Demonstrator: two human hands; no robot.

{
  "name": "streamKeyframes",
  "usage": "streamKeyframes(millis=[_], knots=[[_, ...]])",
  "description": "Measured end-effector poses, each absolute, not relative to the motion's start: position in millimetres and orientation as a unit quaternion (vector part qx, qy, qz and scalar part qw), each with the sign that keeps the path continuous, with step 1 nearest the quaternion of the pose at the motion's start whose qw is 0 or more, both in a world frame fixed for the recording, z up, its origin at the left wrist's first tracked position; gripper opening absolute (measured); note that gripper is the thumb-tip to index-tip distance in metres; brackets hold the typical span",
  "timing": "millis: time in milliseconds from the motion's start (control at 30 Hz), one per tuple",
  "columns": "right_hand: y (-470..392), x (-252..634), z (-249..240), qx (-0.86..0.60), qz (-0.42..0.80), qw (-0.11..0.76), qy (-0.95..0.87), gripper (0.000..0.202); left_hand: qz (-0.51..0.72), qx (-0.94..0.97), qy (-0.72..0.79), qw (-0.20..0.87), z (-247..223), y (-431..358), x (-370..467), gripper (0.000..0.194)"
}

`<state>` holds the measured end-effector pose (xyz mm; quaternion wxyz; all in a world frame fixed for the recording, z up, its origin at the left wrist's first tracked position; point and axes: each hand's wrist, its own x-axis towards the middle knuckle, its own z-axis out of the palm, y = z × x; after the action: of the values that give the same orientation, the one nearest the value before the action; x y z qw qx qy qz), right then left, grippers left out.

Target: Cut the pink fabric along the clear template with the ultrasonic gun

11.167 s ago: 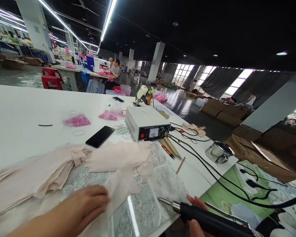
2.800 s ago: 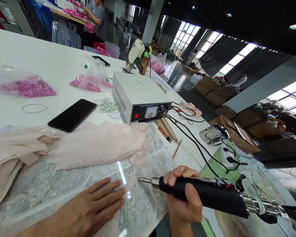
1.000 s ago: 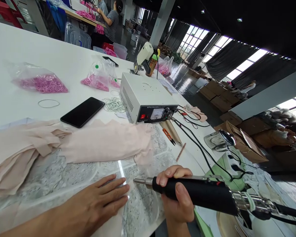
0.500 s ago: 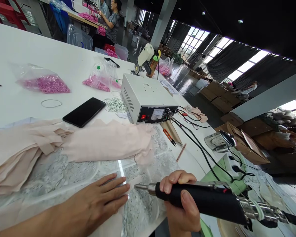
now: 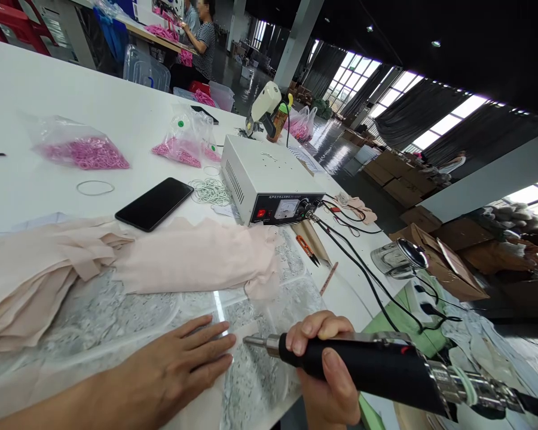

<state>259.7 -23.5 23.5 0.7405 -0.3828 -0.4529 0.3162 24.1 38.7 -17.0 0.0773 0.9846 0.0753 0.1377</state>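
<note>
My left hand [image 5: 183, 364] lies flat with its fingers spread a little, pressing on a pale pink fabric strip [image 5: 201, 412] over the marbled mat [image 5: 143, 316]. My right hand [image 5: 327, 364] is wrapped round a black cylindrical tool [image 5: 363, 364]. The tool's metal tip points left and is at the end of the strip, just right of my left fingertips. Beyond my hands lies a flat stack of pale pink fabric [image 5: 197, 257], and a looser fabric pile [image 5: 40, 263] is at the left.
A white control box [image 5: 269, 173] with cables stands behind the fabric. Near it are a phone [image 5: 155, 204], orange snips [image 5: 307, 249], green elastic loops and bags of pink loops [image 5: 83, 152]. A glass jar [image 5: 399, 258] is at the right. Another person [image 5: 205, 48] sits at a far table.
The tool in my right hand has shifted slightly left, its tip closer to my left fingertips. My left hand stays in place.
</note>
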Motion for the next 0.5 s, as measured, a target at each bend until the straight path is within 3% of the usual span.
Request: streamKeyframes(millis=[300, 500], knots=[[-19.3, 266.8, 21.4, -0.338, 0.313, 0.777, -0.428, 0.011, 0.163, 0.983, 0.082, 0.031, -5.8, 39.2, 25.2, 0.036], [-17.5, 266.0, 13.8, -0.327, 0.326, 0.767, -0.446, 0.014, 0.169, 0.978, 0.113, 0.035, 8.3, 16.6, 14.7, 0.041]])
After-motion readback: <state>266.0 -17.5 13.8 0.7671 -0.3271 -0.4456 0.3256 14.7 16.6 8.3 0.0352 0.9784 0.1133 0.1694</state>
